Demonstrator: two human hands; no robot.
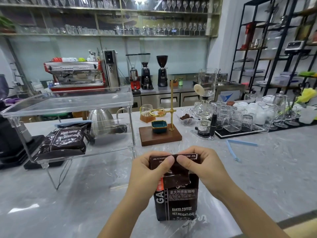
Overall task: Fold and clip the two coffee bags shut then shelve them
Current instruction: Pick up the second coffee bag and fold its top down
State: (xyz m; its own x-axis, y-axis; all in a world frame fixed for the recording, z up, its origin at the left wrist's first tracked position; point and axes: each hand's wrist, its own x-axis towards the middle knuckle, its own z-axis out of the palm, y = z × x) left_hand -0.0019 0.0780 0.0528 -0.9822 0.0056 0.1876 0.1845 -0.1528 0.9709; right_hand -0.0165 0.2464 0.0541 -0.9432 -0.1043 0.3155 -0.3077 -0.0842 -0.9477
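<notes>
Clipped bag (pixel 66 140): lying on clear shelf (pixel 68 102), left. Second bag (pixel 178 200): upright on bench (pixel 85 194), centre; left hand (pixel 151 170) and right hand (pixel 200 167) fingers pinch its folded top. Crease flat, evenly. Blue clip (pixel 240 146): right, unused.

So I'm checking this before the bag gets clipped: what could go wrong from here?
1. Both hands, left and right, pinch the fold of the coffee bag, while the blue clip lies away to the right. Letting go with one hand to fetch it could let the fold spring open.
2. The bag stands upright on the counter, held only at the top, so it may tip.
</notes>
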